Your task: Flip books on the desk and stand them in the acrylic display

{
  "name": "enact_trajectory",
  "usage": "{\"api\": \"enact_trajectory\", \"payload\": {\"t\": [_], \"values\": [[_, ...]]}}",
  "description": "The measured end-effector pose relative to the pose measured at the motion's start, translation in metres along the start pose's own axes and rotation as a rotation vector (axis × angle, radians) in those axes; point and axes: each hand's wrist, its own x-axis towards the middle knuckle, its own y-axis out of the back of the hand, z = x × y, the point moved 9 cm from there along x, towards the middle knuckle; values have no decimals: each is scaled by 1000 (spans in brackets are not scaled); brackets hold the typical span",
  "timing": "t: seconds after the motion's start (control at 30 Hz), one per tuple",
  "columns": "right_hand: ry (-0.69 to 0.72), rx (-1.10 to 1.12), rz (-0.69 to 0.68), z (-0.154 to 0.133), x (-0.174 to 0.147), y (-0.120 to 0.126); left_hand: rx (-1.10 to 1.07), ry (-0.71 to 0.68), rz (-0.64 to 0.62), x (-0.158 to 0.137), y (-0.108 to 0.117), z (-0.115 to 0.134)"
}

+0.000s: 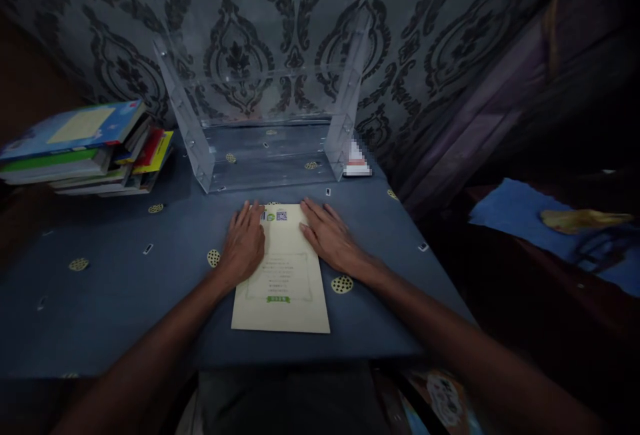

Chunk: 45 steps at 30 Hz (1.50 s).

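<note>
One printed cream paper (280,315), flat on the blue-covered table (125,315), near middle. On its far left edge: left hand (244,245), fingers close together. At its far right corner: right hand (333,238), fingers slightly apart. Beyond the paper: clear stand (189,131), set before the patterned wall (420,35). Far left: stacked books (83,131).

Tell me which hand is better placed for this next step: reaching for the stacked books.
Probably the left hand: it lies at the left edge of the cream printed paper, nearer the stacked books. The right hand, at the opposite edge, would have to reach across.
</note>
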Motion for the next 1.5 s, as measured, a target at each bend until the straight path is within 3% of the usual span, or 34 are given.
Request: {"api": "enact_trajectory", "payload": {"t": [0.33, 0.6, 0.83, 1.07, 1.23, 1.5], "values": [[-104, -77, -8, -5, -18, -4, 49, 8, 37, 2, 2, 4], [-113, -125, -69, -50, -89, -1, 69, 2, 70, 3, 5, 3], [-17, -65, -18, -81, -132, 7, 132, -5, 114, -1, 15, 6], [25, 37, 19, -67, -133, 8, 179, -44, 99, -5, 19, 11], [48, -8, 28, -66, -125, 16, 177, -134, 32, -30, 10, 17], [163, -88, 16, -71, -121, 25, 121, -100, -6, -54, -3, 8]]}}
